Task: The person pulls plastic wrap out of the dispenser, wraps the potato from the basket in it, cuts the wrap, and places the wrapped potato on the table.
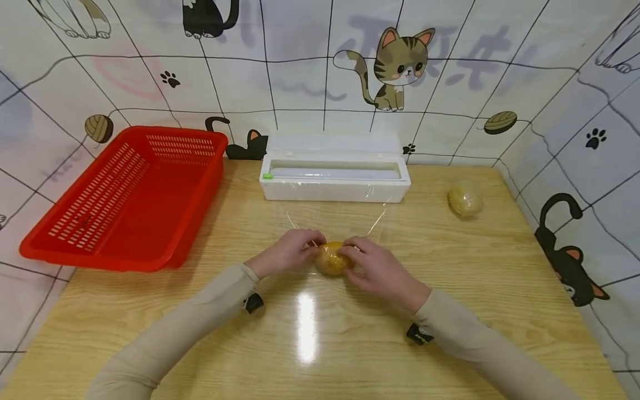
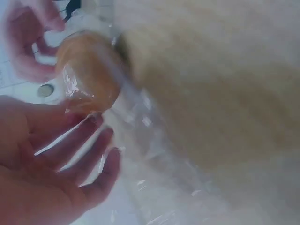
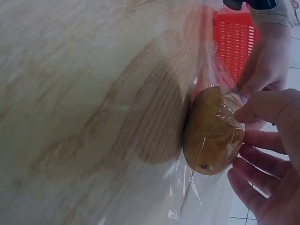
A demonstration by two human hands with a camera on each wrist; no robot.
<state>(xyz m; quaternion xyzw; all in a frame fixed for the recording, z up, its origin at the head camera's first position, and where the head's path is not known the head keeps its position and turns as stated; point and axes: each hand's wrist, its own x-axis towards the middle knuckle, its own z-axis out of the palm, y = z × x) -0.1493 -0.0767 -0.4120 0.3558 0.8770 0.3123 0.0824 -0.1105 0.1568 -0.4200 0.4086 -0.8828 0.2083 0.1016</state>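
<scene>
An orange-yellow fruit (image 1: 331, 259), its exact kind unclear, sits on the wooden table with clear cling film (image 3: 220, 112) wrinkled over it. At its left side my left hand (image 1: 295, 251) holds the film with curled fingers; in the left wrist view the film stretches across those fingers (image 2: 101, 176). My right hand (image 1: 377, 269) grips the fruit from the right. Its thumb (image 3: 258, 108) presses the film against the skin, the other fingers curving along the far side. Beyond the hands, a white cling film box (image 1: 335, 191) stands with its lid raised, and film runs from it toward the fruit.
A red slotted plastic basket (image 1: 175, 244) stands at the left of the table (image 1: 225, 350). Toward the back right lies a pale yellow, round wrapped item (image 1: 465, 199). A cat-print covering (image 1: 300, 83) rises behind the table and along both sides.
</scene>
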